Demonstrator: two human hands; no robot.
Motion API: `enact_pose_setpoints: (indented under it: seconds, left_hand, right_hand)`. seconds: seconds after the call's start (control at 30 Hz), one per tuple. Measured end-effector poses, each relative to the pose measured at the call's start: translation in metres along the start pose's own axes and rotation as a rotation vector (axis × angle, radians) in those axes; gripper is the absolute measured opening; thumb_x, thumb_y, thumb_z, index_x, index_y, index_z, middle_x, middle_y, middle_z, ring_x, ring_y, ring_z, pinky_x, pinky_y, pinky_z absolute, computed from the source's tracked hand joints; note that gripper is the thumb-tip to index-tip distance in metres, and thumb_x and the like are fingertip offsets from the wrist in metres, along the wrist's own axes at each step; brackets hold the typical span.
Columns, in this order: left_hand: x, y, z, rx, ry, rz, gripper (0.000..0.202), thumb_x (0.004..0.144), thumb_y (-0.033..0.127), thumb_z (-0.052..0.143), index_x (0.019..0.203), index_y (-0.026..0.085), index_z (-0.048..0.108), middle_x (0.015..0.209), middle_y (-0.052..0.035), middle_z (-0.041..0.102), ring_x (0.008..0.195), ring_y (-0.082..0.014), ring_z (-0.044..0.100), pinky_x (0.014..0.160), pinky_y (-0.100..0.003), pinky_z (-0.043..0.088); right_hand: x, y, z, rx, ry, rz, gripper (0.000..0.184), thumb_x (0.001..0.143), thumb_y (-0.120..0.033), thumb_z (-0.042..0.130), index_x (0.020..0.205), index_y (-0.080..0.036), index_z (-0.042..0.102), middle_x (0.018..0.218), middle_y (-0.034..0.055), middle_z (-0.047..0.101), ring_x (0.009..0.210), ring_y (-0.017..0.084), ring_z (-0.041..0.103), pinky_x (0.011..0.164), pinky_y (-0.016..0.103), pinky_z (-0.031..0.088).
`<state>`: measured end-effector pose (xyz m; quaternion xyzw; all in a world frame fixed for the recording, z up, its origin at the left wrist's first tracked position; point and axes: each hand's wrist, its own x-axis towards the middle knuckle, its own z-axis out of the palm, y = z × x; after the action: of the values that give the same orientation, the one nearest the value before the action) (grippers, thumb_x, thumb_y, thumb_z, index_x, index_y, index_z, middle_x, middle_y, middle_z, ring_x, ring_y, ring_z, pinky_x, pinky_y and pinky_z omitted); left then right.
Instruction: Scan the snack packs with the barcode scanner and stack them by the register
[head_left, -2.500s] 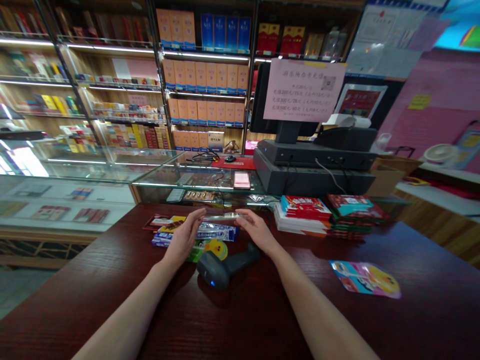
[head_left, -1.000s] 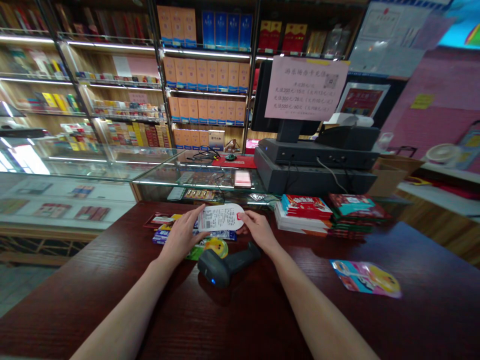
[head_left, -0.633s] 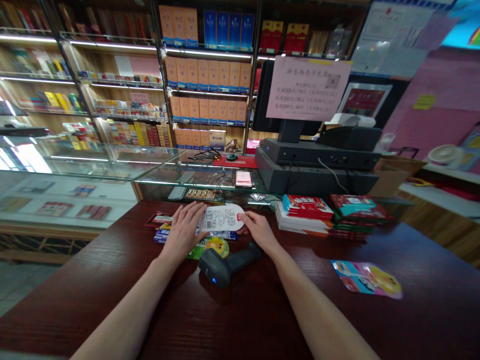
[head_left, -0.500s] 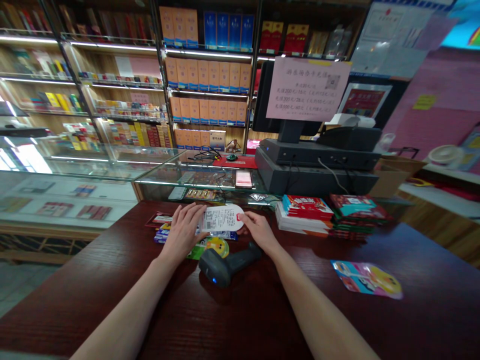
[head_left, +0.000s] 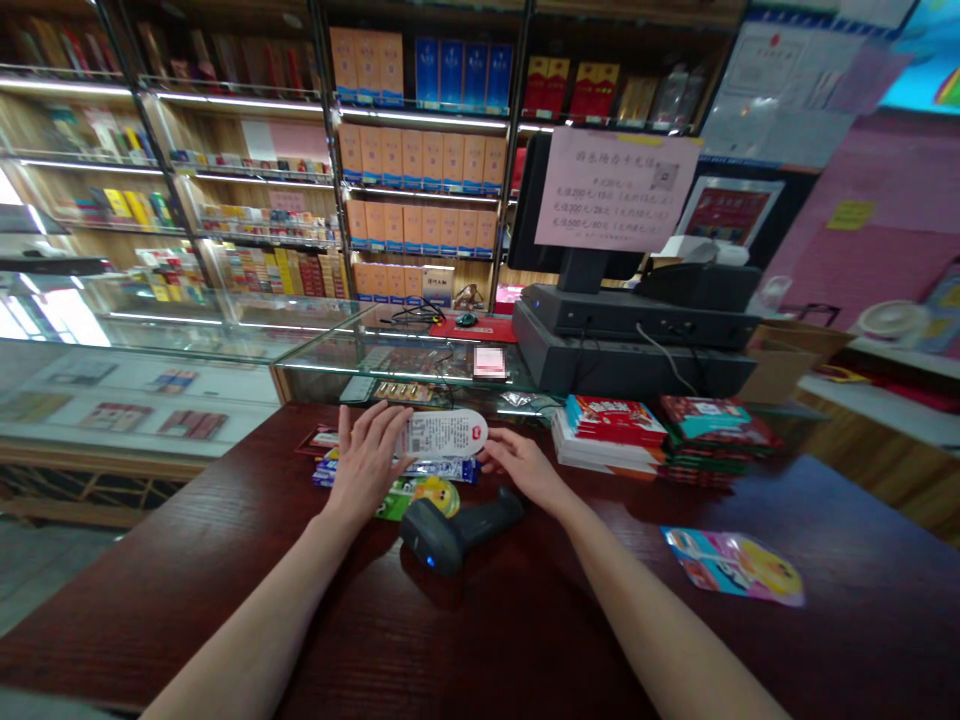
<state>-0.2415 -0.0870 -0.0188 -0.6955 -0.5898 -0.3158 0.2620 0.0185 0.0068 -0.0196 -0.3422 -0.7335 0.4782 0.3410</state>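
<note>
My left hand [head_left: 366, 462] sat spread against the white oval printed card [head_left: 442, 434]; right hand [head_left: 525, 465] open just beside it, near a black plastic barcode scanner [head_left: 457, 535].

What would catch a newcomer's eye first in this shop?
Most striking is the white oval card with a printed label, held up by the left hand over the dark red counter, with the right hand beside it. Just below the hands, a black barcode scanner lies on the counter. Behind, orange boxes line the shelves, with a pink notice to their right.
</note>
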Motion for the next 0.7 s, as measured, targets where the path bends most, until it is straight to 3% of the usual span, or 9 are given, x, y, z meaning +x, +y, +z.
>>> enact_pose_setpoints:
  seconds: [0.13,0.37,0.57,0.7]
  left_hand:
    - [-0.002,-0.001,0.003,0.028,0.016,0.002,0.066,0.088,0.028,0.067,0.149,0.025,0.042,0.140,-0.0111,0.060,0.140,-0.0342,0.043,0.123,-0.065,0.003]
    - [-0.002,-0.002,0.005,0.054,0.016,0.011,0.067,0.089,0.026,0.065,0.151,0.026,0.039,0.145,-0.0103,0.057,0.144,-0.0340,0.039,0.123,-0.066,0.002]
    - [-0.002,-0.003,0.004,0.080,0.030,0.016,0.068,0.090,0.024,0.064,0.152,0.026,0.037,0.145,-0.0095,0.057,0.144,-0.0331,0.039,0.123,-0.065,0.003]
    - [-0.002,-0.003,0.003,0.135,0.050,0.023,0.068,0.089,0.026,0.066,0.151,0.024,0.038,0.144,-0.0099,0.059,0.143,-0.0328,0.040,0.124,-0.063,0.003]
  right_hand:
    - [-0.017,0.001,-0.009,-0.143,0.049,-0.094,0.043,0.094,-0.042,0.058,0.131,-0.020,0.058,0.100,0.0047,0.074,0.092,0.021,0.070,0.087,0.037,0.052]
    - [-0.053,-0.015,-0.009,-0.396,-0.092,-0.369,0.044,0.095,-0.039,0.062,0.137,-0.031,0.057,0.120,0.0056,0.072,0.114,0.026,0.061,0.102,0.044,0.042]
    - [-0.063,-0.019,-0.003,-0.581,-0.300,-0.410,0.074,0.075,-0.054,0.081,0.139,-0.025,0.058,0.134,0.0114,0.065,0.127,0.030,0.054,0.109,0.045,0.037]
    - [-0.062,-0.016,0.001,-0.654,-0.354,-0.422,0.076,0.075,-0.048,0.084,0.141,-0.022,0.056,0.137,0.0118,0.063,0.130,0.028,0.052,0.111,0.043,0.035]
